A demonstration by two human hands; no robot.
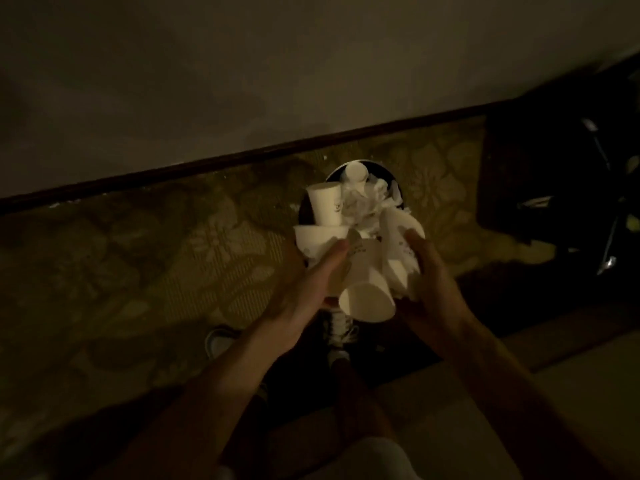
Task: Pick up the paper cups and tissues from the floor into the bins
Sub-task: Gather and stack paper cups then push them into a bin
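Dim light falls on a patterned carpet (138, 271) that runs to a dark baseboard (207, 161) under a pale wall (242, 64) on the far side. On the carpet, close to the baseboard, we see a round dark bin (391, 174) heaped above its rim with white paper cups (325, 204) and crumpled tissues (363, 202). One cup lies at the far edge of the heap and another stands bottom-up on its left side.

Just nearer than the bin, overlapping its near rim from where we look, we hold a bundle of cups (367, 299) between both hands, with some tissue wedged in on the right. The nearest cup of the bundle turns its open mouth toward us. Our left hand (311, 289) lies against the left side of the bundle, its fingers (332, 258) stretched almost straight and pressing on the cups. Our right hand (433, 282) wraps the right side, curled round the cups and tissue. We cannot tell whether the bundle touches the heap.

Below the hands a laced shoe (341, 327) stands on the floor, with a second shoe (218, 341) to its left
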